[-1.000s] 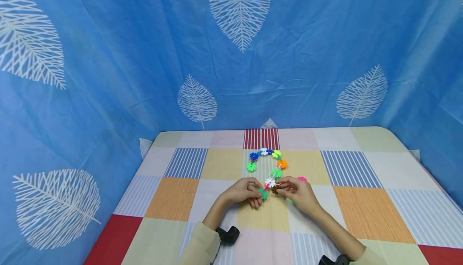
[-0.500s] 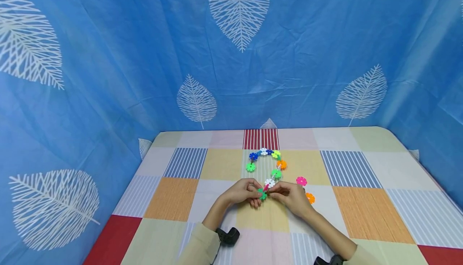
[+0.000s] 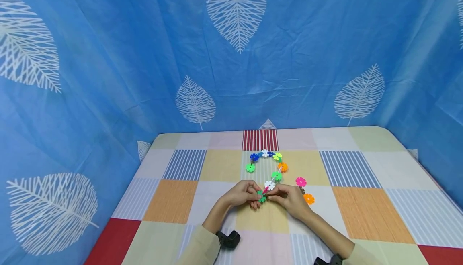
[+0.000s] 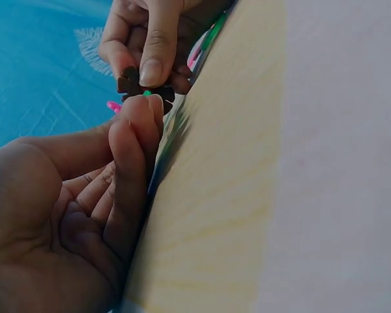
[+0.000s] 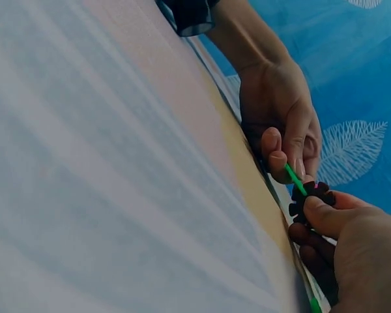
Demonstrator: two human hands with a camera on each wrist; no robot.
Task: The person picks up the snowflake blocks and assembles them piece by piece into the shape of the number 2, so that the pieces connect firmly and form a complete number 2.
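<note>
In the head view my left hand (image 3: 241, 194) pinches a green notched flower-shaped disc (image 3: 262, 196) between thumb and fingers. This disc ends a chain of interlocking discs, joined through a pink disc (image 3: 265, 190) to a white one (image 3: 269, 185). My right hand (image 3: 291, 200) holds a dark brown disc (image 5: 297, 210) between thumb and fingertips. In the right wrist view the brown disc meets the green one's edge at an angle. How deep their slots engage is hidden by the fingers.
The chain curves away over the patchwork cloth to a light green disc (image 3: 250, 168) at its far end. Right of my right hand lie a loose pink disc (image 3: 301, 182), a partly covered brown disc (image 3: 302, 190) and an orange disc (image 3: 309, 198). A blue curtain (image 3: 289, 76) stands behind.
My right hand has moved left with the brown disc, bringing it against the green one. The loose orange disc has come into sight. My left hand has stayed almost still.
</note>
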